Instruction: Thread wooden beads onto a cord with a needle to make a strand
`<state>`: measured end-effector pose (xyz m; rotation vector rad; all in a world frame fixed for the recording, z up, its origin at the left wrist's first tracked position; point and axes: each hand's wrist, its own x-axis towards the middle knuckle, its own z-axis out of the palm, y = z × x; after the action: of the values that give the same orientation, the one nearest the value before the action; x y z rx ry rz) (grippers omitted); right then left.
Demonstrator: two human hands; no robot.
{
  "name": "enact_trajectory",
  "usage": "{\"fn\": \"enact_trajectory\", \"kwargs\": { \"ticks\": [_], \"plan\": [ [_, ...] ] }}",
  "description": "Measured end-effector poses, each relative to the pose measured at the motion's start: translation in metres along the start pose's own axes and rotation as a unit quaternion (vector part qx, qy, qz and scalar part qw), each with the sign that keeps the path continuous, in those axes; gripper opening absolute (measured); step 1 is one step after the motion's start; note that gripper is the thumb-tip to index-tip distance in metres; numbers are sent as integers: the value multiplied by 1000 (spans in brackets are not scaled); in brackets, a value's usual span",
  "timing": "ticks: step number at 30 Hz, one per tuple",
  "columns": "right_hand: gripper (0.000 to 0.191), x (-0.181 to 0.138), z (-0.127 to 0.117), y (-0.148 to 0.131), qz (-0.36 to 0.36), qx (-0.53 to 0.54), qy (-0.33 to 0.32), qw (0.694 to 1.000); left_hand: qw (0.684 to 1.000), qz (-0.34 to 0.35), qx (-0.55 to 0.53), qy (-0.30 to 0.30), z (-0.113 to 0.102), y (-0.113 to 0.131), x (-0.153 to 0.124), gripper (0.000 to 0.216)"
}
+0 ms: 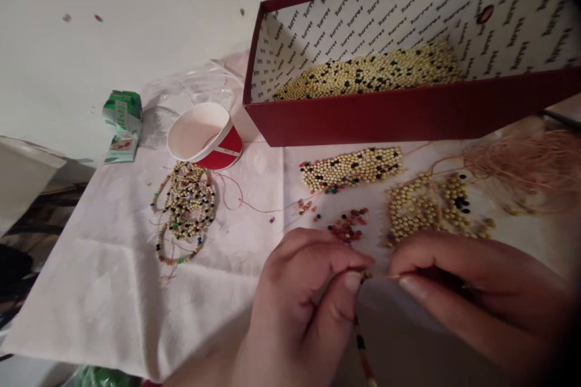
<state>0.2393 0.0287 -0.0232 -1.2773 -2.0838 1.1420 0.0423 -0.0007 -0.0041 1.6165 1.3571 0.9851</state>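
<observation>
My left hand (313, 296) pinches a few small beads (365, 276) between thumb and forefinger. Below its thumb hangs a strand of beads (361, 343) with dark, reddish and pale pieces. To its right, my right hand (472, 296) is closed in a pinch on what looks like a thin pinkish thread end, a short gap from the left fingertips. Just beyond the hands lie loose red beads (347, 227) and a patch of cream and black beads (413, 205). A flat band of cream beads (351, 169) rests behind them.
A dark red box (363, 121) holding many cream and black beads stands at the back right. Left of it are a paper cup (222, 148), finished bead strings (186, 205) and a green packet (122, 112). Pink thread (531, 163) lies bundled at right.
</observation>
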Motion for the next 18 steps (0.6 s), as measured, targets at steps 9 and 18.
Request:
{"fn": "enact_trajectory", "kwargs": {
  "ticks": [9,18],
  "plan": [
    [17,10,-3,5,-54,26,-19,998,997,32,62,-28,16,-12,5,15],
    [18,9,-6,6,-23,25,-14,999,999,-23,-24,-15,18,-14,9,8]
  ]
}}
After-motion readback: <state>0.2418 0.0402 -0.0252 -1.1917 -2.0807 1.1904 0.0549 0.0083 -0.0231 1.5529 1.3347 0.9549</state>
